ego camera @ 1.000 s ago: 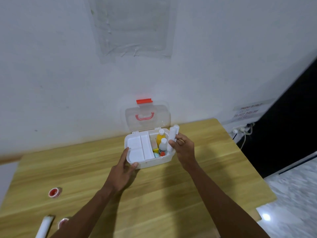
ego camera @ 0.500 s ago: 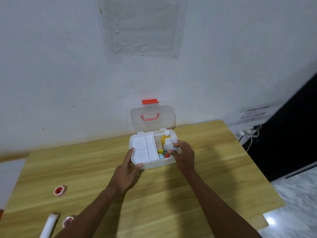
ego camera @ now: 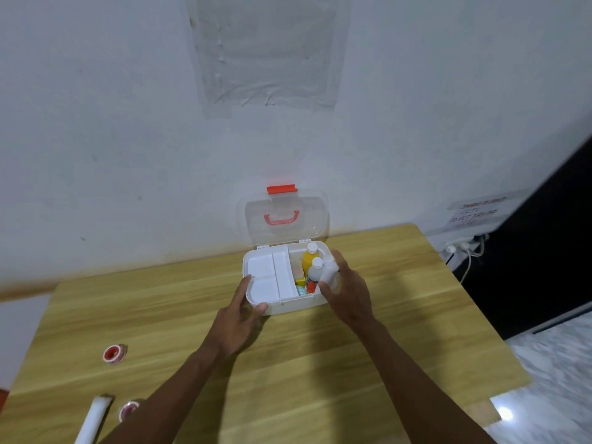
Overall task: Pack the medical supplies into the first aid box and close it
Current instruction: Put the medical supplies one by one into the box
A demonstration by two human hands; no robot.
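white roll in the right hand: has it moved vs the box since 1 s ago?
Yes. The white roll has gone down: it stood above the first aid box rim, now sits low inside its right end beside the bottles, right hand on it.

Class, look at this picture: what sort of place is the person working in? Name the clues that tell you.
Probably a plain indoor room, perhaps a workroom or office corner: a wooden table pushed against a bare white wall, a taped notice above plugged-in cables, and tiled floor.
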